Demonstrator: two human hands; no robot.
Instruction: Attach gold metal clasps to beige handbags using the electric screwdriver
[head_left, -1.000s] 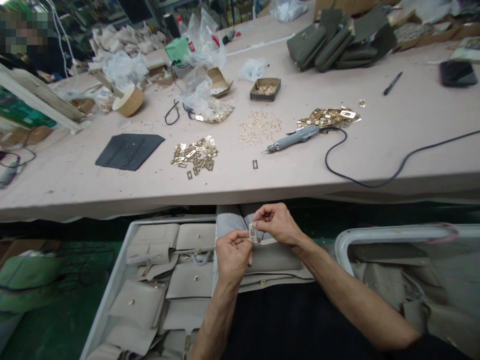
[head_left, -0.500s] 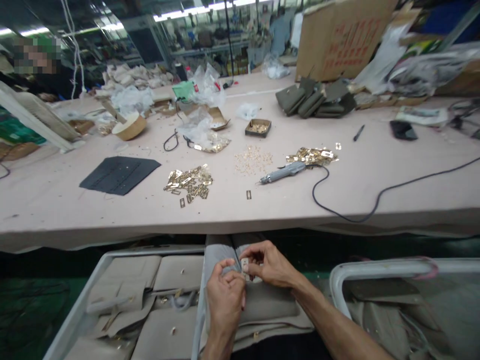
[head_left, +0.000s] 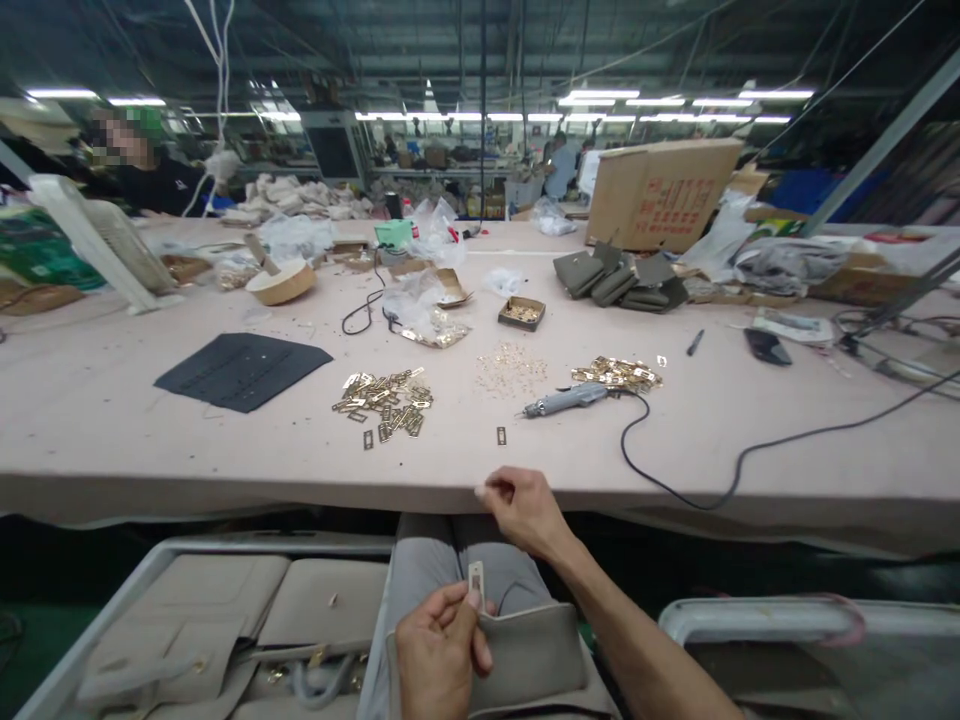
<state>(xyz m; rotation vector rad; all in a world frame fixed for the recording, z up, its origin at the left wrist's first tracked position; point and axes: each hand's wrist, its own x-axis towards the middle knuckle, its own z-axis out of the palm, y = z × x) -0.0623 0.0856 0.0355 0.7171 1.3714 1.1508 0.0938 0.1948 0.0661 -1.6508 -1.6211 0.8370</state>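
Observation:
Between the thumb and fingers of my left hand [head_left: 442,640] is a small pale tab [head_left: 476,580] with a slot, held upright above my lap. A grey-beige leather bag [head_left: 529,655] lies on my lap, touching that hand. My right hand [head_left: 521,508] is at the table's front edge, fingers pinched together; anything between them is too small to make out. Just beyond it lies a single metal frame [head_left: 501,436]. A grey electric screwdriver [head_left: 566,400] rests farther back, near scattered small screws [head_left: 517,368] and two piles of metal plates [head_left: 386,403].
Beige bags [head_left: 322,600] fill a white-rimmed bin at my left, and another bin [head_left: 765,615] stands at my right. A dark sheet [head_left: 244,370], a small box [head_left: 521,312] and a black cord [head_left: 739,480] lie on the table. Another person [head_left: 161,180] sits at the far left.
My right hand has left the tab and moved up to the table edge. My left hand keeps the tab, lower in view. The camera has tilted up.

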